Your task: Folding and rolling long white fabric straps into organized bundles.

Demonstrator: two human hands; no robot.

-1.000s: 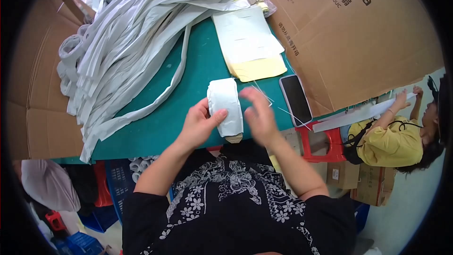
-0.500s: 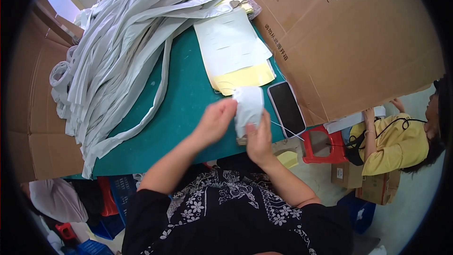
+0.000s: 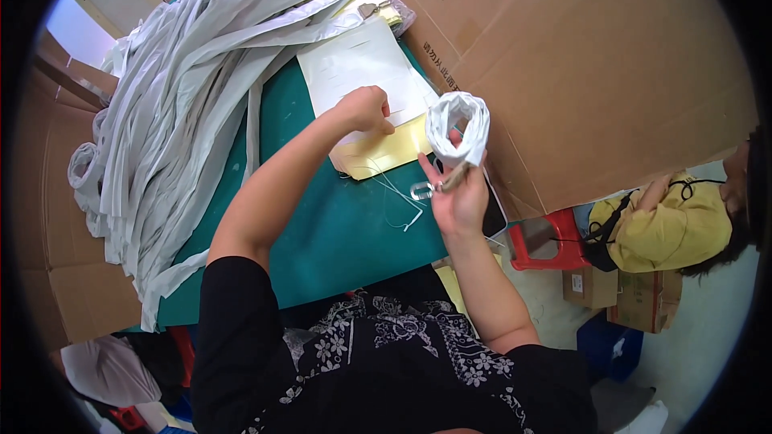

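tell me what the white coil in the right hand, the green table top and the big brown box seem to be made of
White coil in the right hand: looks like soft matte woven fabric or webbing, since it folds limply.
Green table top: probably a smooth matte mat, rubber or plastic; flat even colour, little shine.
Big brown box: corrugated cardboard by its dull tan face and creased edges.

So it's a table (image 3: pixel 322 249) with a green top, boxed in by cardboard on the left and right. The left half is buried under a big heap of grey-white strips (image 3: pixel 185 96), some ends hanging off the near edge. Toward the far right there's a white sheet (image 3: pixel 354 72) lying on a yellow envelope (image 3: pixel 390 153), which peeks out at the near side. A thin white thread (image 3: pixel 394 197) trails over the green just in front of the envelope. A dark phone (image 3: pixel 492 217) sits at the right edge, mostly hidden.
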